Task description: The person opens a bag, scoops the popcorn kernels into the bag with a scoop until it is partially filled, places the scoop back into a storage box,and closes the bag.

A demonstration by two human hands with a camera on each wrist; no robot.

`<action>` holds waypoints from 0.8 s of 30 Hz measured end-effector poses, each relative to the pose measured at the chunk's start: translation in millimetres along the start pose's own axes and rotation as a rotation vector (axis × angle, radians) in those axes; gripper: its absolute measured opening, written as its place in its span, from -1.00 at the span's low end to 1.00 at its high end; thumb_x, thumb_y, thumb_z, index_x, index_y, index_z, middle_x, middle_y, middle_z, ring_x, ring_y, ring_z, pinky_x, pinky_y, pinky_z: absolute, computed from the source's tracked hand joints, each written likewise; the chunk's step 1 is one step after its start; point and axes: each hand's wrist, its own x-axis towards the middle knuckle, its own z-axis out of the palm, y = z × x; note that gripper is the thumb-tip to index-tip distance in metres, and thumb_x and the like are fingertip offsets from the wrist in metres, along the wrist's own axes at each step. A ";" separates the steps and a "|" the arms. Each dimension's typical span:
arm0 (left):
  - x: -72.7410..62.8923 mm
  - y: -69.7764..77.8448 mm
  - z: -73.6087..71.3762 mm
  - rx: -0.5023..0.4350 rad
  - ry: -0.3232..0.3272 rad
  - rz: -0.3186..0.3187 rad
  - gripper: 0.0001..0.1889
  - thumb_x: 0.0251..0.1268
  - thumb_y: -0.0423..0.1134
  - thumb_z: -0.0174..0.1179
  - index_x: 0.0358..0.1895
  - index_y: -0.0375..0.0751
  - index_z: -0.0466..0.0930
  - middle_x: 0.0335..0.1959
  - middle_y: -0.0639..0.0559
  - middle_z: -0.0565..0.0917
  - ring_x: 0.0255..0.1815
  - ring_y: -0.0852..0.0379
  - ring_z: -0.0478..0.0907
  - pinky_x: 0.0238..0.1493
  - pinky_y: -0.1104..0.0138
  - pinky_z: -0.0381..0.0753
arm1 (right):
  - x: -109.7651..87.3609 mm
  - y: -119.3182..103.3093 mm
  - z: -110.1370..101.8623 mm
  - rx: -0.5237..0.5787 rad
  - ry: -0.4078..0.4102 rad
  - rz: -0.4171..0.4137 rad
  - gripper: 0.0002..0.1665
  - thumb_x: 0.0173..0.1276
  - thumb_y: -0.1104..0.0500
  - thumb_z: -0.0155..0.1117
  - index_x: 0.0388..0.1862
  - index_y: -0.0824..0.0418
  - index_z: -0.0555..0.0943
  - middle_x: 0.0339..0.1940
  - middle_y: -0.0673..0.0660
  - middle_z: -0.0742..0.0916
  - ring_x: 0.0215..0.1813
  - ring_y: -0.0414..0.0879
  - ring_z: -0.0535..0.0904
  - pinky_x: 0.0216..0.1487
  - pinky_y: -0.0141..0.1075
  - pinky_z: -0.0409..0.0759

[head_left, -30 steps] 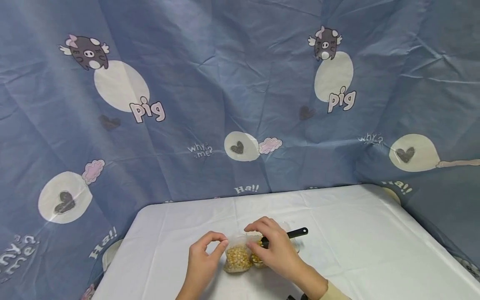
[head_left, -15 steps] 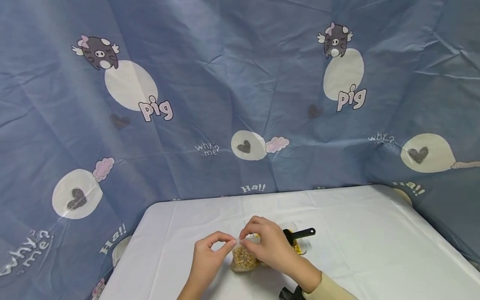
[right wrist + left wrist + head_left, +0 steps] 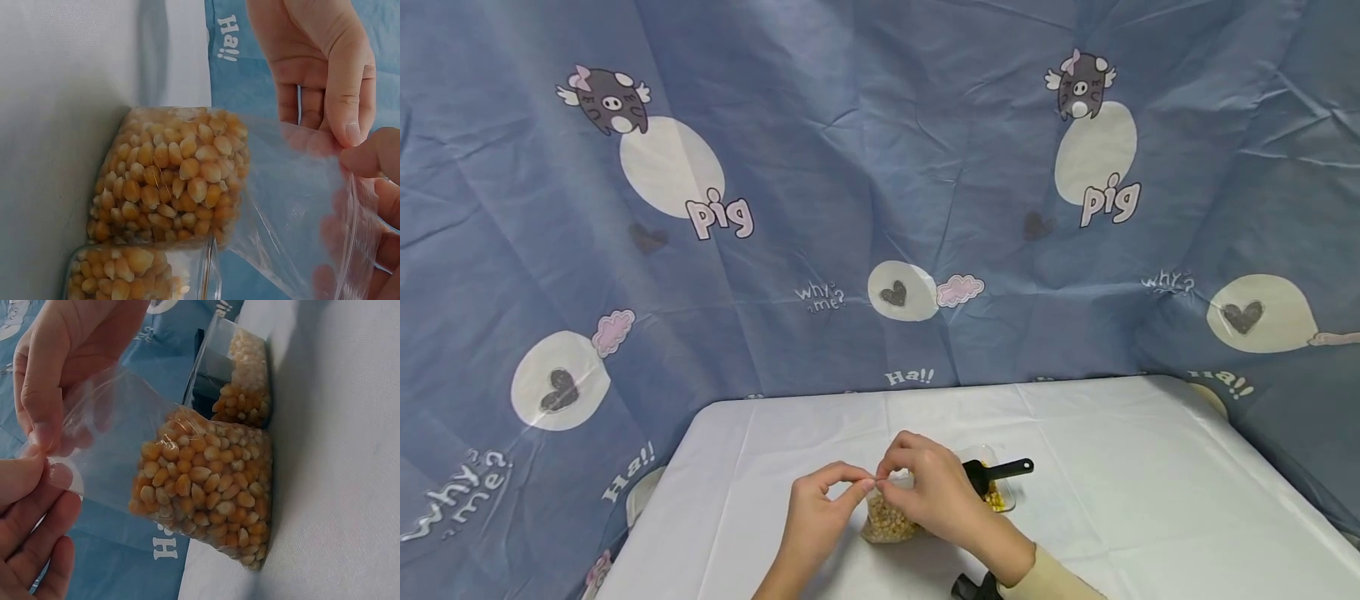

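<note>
A clear zip bag of corn kernels stands on the white table, its kernel-filled base on the cloth. Its top is drawn up between both hands. My left hand pinches the bag's top edge between thumb and forefinger, the other fingers loosely bent behind in the left wrist view. Close beside it, my right hand pinches the same edge, thumb tips nearly meeting. In the right wrist view the zip strip runs along the mouth. Kernels fill the lower bag, while the upper plastic is bare.
Right of the bag, a clear container of kernels stands close against it. A black scoop lies in it, handle pointing right. A black object shows by my right sleeve. A blue printed curtain hangs behind the table.
My right hand has come left from above the container to the bag's top edge and now pinches it beside my left hand. The head view has shifted slightly.
</note>
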 end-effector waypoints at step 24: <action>-0.5 -14.2 -3.0 0.068 0.099 0.110 -0.76 0.17 -0.45 0.42 -0.40 0.03 0.66 -0.40 0.28 0.69 -0.23 0.17 0.66 -0.08 0.24 0.57 | -10.7 20.5 -12.2 -0.105 0.007 -0.076 -0.83 0.31 0.08 0.45 -0.39 -0.20 0.63 -0.32 -0.36 0.57 -0.39 -0.38 0.42 -0.31 -0.36 0.45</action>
